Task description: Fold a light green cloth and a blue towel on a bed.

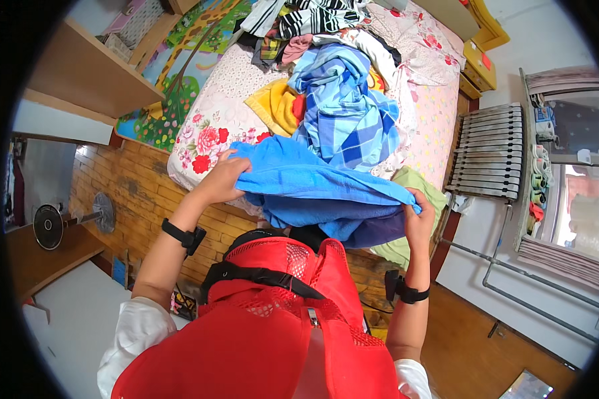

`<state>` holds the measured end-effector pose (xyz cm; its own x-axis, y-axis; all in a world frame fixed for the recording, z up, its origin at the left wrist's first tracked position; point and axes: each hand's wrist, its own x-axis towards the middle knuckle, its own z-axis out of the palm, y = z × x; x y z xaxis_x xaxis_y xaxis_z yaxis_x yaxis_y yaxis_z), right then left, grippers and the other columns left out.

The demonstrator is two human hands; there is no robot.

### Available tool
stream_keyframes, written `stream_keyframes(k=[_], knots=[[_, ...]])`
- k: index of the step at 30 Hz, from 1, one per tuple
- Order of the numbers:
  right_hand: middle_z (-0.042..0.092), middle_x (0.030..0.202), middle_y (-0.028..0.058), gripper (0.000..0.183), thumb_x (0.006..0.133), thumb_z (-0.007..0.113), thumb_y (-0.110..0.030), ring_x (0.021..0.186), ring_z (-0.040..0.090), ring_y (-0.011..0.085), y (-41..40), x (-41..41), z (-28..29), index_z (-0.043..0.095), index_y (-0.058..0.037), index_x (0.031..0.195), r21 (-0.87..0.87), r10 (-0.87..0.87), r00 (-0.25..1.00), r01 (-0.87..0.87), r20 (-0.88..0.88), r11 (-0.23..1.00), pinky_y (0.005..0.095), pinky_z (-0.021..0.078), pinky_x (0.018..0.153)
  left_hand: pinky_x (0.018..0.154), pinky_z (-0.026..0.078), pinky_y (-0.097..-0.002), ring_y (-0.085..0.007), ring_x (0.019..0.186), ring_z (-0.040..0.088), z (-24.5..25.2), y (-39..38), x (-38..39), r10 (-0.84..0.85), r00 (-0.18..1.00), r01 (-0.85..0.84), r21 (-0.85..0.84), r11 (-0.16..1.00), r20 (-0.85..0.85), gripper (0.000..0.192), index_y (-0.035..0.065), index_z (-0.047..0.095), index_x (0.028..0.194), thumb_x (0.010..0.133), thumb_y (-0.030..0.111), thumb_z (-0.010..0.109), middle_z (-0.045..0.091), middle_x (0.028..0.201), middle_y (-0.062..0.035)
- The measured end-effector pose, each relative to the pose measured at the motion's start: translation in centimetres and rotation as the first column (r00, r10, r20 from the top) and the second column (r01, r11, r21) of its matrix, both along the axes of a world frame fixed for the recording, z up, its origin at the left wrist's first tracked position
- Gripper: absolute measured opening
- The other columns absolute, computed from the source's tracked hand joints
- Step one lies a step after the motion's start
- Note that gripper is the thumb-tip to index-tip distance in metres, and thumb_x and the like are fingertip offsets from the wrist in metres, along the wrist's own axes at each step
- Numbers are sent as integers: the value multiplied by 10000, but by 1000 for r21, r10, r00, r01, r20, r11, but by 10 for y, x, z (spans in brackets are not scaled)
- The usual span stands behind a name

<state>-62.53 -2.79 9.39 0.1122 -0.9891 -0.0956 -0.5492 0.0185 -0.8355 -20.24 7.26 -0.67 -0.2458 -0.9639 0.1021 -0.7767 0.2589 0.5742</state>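
My left hand (223,177) grips one side of a blue cloth (309,174), which looks like a towel. My right hand (419,214) pinches the cloth's other end, so its upper edge stretches between both hands at the near edge of the bed. Darker blue and purple folds hang below that edge. Just beyond the cloth lies a crumpled blue checked cloth (349,109), with a yellow cloth (274,107) to its left. A light green cloth (412,179) shows behind and below the right hand.
Striped and dark clothes (319,22) are heaped farther up the floral bed sheet (204,134). A radiator (486,149) stands right of the bed, beside a window sill holding small items. A fan (103,213) is at the left above the wooden floor (145,187).
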Motion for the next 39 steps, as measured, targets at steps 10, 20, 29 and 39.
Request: stream_keyframes(k=[10, 20, 29, 39], knots=[[618, 854, -23, 197, 834, 563, 36, 789, 536, 59, 1, 0, 0, 652, 9, 1007, 134, 86, 986, -105, 142, 985, 206, 422, 714, 778, 467, -429, -380, 931, 581, -58, -6, 3, 63, 980, -11, 268, 963, -187, 332, 60, 499, 1043, 734, 42, 619, 609, 967, -173], [616, 812, -15, 208, 815, 545, 64, 750, 534, 60, -4, 9, -2, 656, 28, 988, 100, -55, 986, 39, 158, 994, 204, 424, 678, 799, 484, -457, -401, 939, 612, -103, 21, -62, -197, 921, 372, 611, 699, -335, 427, 61, 572, 1143, 722, 21, 512, 641, 1043, -195], [608, 803, -20, 192, 826, 554, 55, 742, 530, 56, 0, 22, 4, 646, 21, 990, 112, 14, 990, -30, 138, 993, 206, 427, 674, 797, 482, -497, -434, 936, 586, -102, 12, -81, 46, 988, 15, 399, 917, -145, 405, 35, 471, 1167, 772, 32, 558, 572, 1080, -247], [601, 799, -23, 191, 824, 558, 52, 747, 528, 56, 12, 26, 14, 646, 21, 991, 94, 57, 992, -68, 113, 993, 205, 418, 681, 920, 411, -503, -379, 1032, 553, -171, -15, -86, -98, 995, 92, 304, 948, 6, 230, 32, 586, 998, 771, 69, 599, 582, 1067, -185]])
